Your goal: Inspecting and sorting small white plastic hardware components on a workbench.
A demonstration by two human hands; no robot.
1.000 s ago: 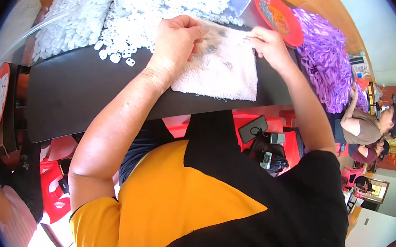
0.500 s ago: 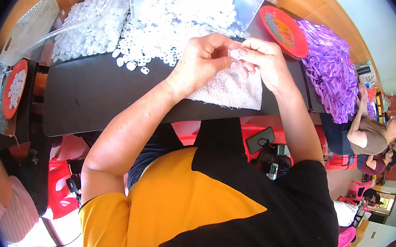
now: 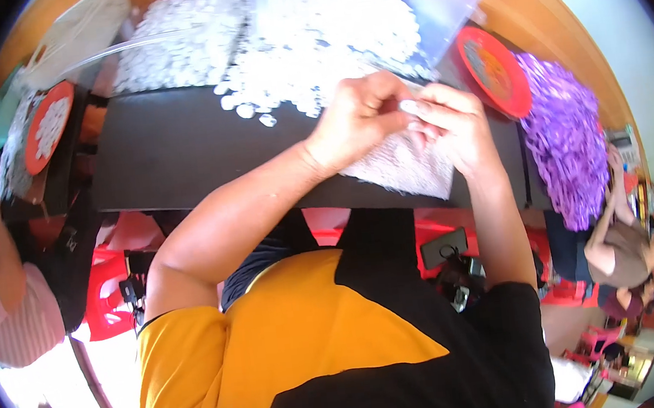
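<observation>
Above the dark table (image 3: 196, 154) my left hand (image 3: 358, 118) and my right hand (image 3: 457, 124) meet, fingertips pinched together. Between them shows a small white plastic piece (image 3: 410, 107), partly covered by the fingers, so its exact shape cannot be made out. Both hands seem to grip it. Under my wrists lies a pale, fuzzy cloth (image 3: 406, 169). Just beyond the hands spreads a heap of small white plastic pieces (image 3: 289, 58), with a few loose ones at its near left edge.
A clear plastic bin (image 3: 450, 11) stands behind the heap. To the right are a red plate (image 3: 516, 83) and a pile of purple ribbons (image 3: 565, 142). Another red plate (image 3: 62, 107) with white pieces sits at the left. People sit on both sides; a phone (image 3: 443, 248) lies below the table edge.
The whole view has shifted, so the table and my arms appear farther right and lower. My hands keep their pinch on the white piece, with the fingers slightly rearranged.
</observation>
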